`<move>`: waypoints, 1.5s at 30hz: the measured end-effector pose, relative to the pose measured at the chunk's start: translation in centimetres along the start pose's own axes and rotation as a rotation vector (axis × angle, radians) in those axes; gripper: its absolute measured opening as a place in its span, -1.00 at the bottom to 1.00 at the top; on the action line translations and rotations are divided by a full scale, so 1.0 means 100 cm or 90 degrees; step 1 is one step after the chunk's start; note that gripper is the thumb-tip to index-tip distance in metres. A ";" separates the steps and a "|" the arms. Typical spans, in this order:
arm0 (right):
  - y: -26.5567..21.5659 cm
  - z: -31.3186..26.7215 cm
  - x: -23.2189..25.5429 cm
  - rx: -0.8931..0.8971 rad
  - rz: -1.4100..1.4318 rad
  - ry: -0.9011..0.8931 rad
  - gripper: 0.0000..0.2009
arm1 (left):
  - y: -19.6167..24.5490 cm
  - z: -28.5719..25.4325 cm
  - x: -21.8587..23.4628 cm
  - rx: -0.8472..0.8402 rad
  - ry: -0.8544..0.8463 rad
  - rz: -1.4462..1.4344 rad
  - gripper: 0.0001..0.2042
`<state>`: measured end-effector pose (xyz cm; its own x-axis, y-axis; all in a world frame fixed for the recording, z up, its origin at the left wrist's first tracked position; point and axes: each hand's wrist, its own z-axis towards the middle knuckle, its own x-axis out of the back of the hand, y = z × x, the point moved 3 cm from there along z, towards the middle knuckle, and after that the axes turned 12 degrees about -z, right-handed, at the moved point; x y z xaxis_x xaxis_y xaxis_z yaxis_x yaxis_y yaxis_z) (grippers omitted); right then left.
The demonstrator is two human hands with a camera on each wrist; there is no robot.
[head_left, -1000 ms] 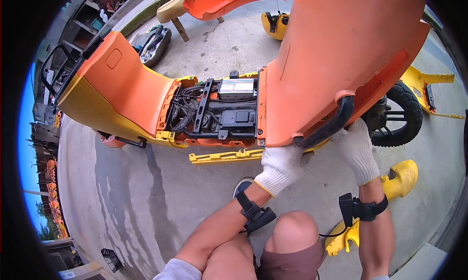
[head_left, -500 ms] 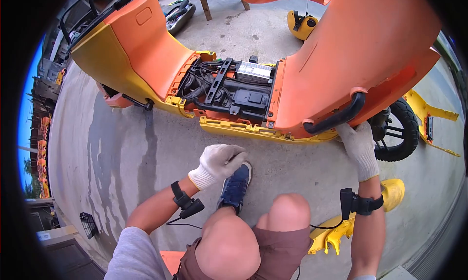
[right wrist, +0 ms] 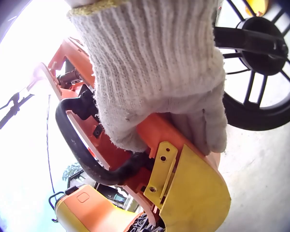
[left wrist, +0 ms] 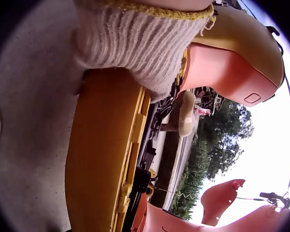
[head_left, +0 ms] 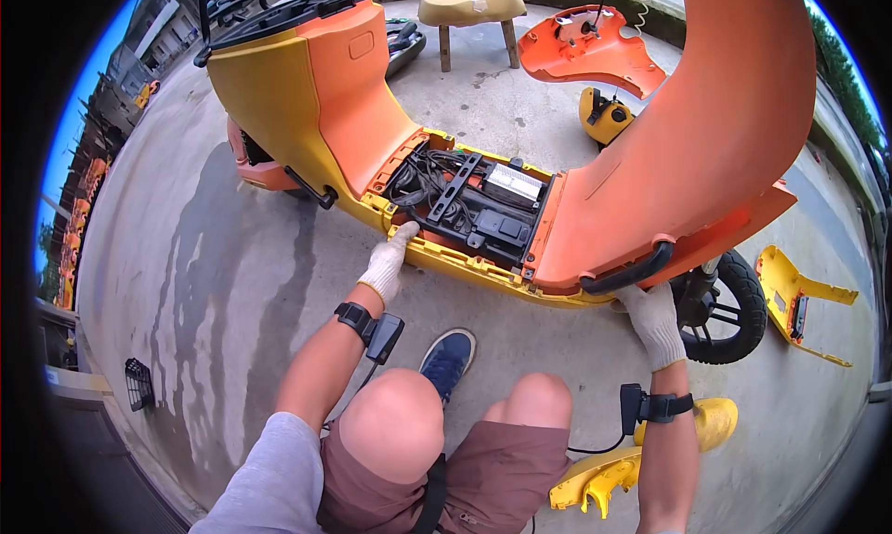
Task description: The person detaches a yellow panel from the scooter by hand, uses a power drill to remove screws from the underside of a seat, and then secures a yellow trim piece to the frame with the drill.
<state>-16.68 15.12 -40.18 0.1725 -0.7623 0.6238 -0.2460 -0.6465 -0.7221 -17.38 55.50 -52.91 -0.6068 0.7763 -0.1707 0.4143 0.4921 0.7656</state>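
Observation:
An orange and yellow scooter stands with its floor bay [head_left: 465,204] uncovered, showing cables and a silver box. Along the bay's near side lies a long yellow side panel [head_left: 465,263]. The gloved left hand [head_left: 390,260] grips the panel's rear end; in the left wrist view the panel [left wrist: 101,154] runs from under the glove [left wrist: 135,48]. At the panel's front end, below the black curved bar [head_left: 632,271], is the gloved right hand [head_left: 652,320]. In the right wrist view this glove [right wrist: 159,72] curls round an orange edge beside the yellow panel end [right wrist: 198,193].
The front wheel [head_left: 729,306] stands right of the right hand. Yellow parts [head_left: 604,474] lie on the ground by the right forearm, and another yellow panel [head_left: 785,297] lies farther right. Behind the scooter are a stool [head_left: 472,9] and an orange shell [head_left: 595,51]. A shoe [head_left: 448,359] is below the panel.
The left hand left the panel's front area, swung left past the knee and now holds the rear end. The yellow panel has risen against the scooter's side. The right hand stays at the front end.

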 end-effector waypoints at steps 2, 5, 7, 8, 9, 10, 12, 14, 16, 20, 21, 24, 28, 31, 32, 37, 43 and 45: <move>0.008 0.002 -0.003 -0.001 0.009 -0.002 -0.53 | -0.006 0.002 -0.004 0.042 -0.016 -0.102 -0.52; 0.010 -0.002 -0.006 0.018 0.085 0.050 -0.60 | -0.022 0.010 0.004 0.010 -0.027 -0.182 -0.55; 0.007 -0.005 -0.009 0.037 0.103 0.038 -0.58 | -0.020 -0.004 0.007 0.005 -0.027 -0.220 -0.55; 0.010 -0.003 -0.010 0.034 0.125 0.040 -0.56 | -0.018 -0.008 0.008 0.004 -0.050 -0.277 -0.55; 0.012 -0.002 -0.011 0.029 0.148 0.043 -0.54 | -0.015 -0.011 0.008 0.002 -0.074 -0.333 -0.55; 0.012 -0.002 -0.013 0.021 0.153 0.043 -0.53 | -0.008 -0.013 0.010 -0.029 -0.102 -0.337 -0.49; 0.015 0.000 -0.017 0.036 0.165 0.039 -0.55 | 0.006 -0.023 0.007 -0.069 -0.105 -0.319 -0.45; 0.022 0.001 -0.018 0.026 0.193 0.018 -0.59 | 0.008 -0.015 0.005 -0.097 -0.112 -0.264 -0.36; 0.024 0.001 -0.021 0.039 0.206 0.020 -0.59 | 0.003 -0.014 0.003 -0.076 -0.103 -0.291 -0.37; 0.033 0.008 -0.028 0.063 0.197 0.043 -0.60 | 0.009 -0.008 -0.007 -0.028 -0.085 -0.305 -0.39; 0.036 0.009 -0.029 0.076 0.154 0.048 -0.61 | 0.011 -0.006 -0.010 -0.029 -0.061 -0.296 -0.40; 0.037 0.013 -0.029 0.089 0.088 0.042 -0.61 | 0.013 0.001 -0.001 0.000 -0.074 -0.267 -0.37; 0.032 0.010 -0.030 0.096 0.149 0.031 -0.64 | 0.015 -0.001 0.000 0.001 -0.095 -0.222 -0.26; 0.041 0.014 -0.031 0.077 0.139 0.021 -0.64 | 0.022 -0.009 0.001 -0.066 -0.050 0.031 -0.21; 0.045 0.013 -0.033 0.072 0.133 0.033 -0.63 | 0.028 -0.017 0.004 -0.016 0.020 0.157 -0.21; 0.034 0.004 -0.046 0.039 0.154 0.056 -0.53 | 0.045 -0.043 -0.011 -0.077 0.019 0.315 -0.24; 0.030 -0.007 -0.045 0.076 0.154 0.006 -0.44 | 0.051 -0.071 -0.028 -0.538 -0.072 0.719 -0.07; 0.032 -0.011 -0.047 0.060 0.100 0.023 -0.42 | 0.054 -0.070 -0.035 -0.665 -0.134 0.730 -0.17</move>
<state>-19.36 16.63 -45.07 0.1039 -0.8537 0.5103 -0.1769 -0.5208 -0.8352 -17.75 52.67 -43.85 -0.1697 0.6137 0.7711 -0.1186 -0.7895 0.6022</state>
